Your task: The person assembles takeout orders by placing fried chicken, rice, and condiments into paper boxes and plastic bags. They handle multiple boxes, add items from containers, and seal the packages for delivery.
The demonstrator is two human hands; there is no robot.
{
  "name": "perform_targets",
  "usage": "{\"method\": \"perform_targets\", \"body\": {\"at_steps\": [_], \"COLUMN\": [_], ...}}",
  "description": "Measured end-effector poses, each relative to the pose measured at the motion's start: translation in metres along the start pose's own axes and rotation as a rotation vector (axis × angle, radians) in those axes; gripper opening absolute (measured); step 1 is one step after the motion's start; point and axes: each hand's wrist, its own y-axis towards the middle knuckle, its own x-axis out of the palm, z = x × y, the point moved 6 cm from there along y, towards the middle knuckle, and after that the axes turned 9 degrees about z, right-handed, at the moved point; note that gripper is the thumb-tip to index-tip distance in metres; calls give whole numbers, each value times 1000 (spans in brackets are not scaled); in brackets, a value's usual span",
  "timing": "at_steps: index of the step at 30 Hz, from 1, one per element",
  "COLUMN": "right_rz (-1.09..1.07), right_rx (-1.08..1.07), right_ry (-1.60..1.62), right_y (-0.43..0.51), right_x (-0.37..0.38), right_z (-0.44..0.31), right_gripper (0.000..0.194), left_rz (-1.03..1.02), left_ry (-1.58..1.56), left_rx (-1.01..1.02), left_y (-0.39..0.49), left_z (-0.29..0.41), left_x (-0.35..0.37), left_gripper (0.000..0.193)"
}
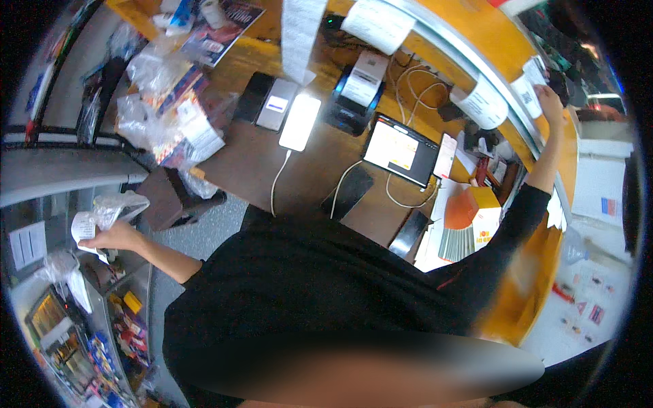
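Note:
My left hand [116, 236] is stretched out to the left, gripping a white printed paper slip [84, 228]. A crumpled clear plastic bag [121, 205] sits right against it; whether the fingers hold the bag too, I cannot tell. At the far right my right hand [552, 106] reaches over the raised ledge [566, 145]. Its fingertips meet the edge of a white card [526, 96] bearing a printed code; a firm hold on the card is not clear. Before me on the brown desk lie a bright-screened phone [300, 122], a tablet [400, 150] and a receipt printer [355, 102] with paper coming out.
Charging cables [278, 178] run across the desk. Clear plastic packaging [158, 117] is heaped at its left corner. An orange and yellow box [472, 206] stands on the right beside upright papers. A brown stool-like block [166, 199] stands near the left arm, with stocked shelves [127, 326] below.

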Motion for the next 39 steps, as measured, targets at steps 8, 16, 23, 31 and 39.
{"method": "perform_targets", "body": {"at_steps": [8, 16, 23, 31, 39], "right_rz": [1192, 204, 107, 120, 294], "right_rx": [422, -224, -110, -190, 1], "right_ry": [466, 567, 569, 556, 563], "right_y": [-165, -287, -295, -290, -238], "right_x": [-109, 133, 205, 189, 144], "right_z": [-192, -609, -648, -645, -515], "right_gripper": [33, 45, 45, 38, 29], "left_rz": [-6, -10, 28, -514, -1627], "left_ry": [2, -32, 292, -409, -818], "left_rx": [-96, -134, -13, 57, 457], "left_y": [7, 6, 23, -38, -217], "left_z": [-31, -66, -117, -28, 143], "left_x": [-30, -46, -61, 2, 49], "left_gripper": [94, 85, 94, 80, 33]}}
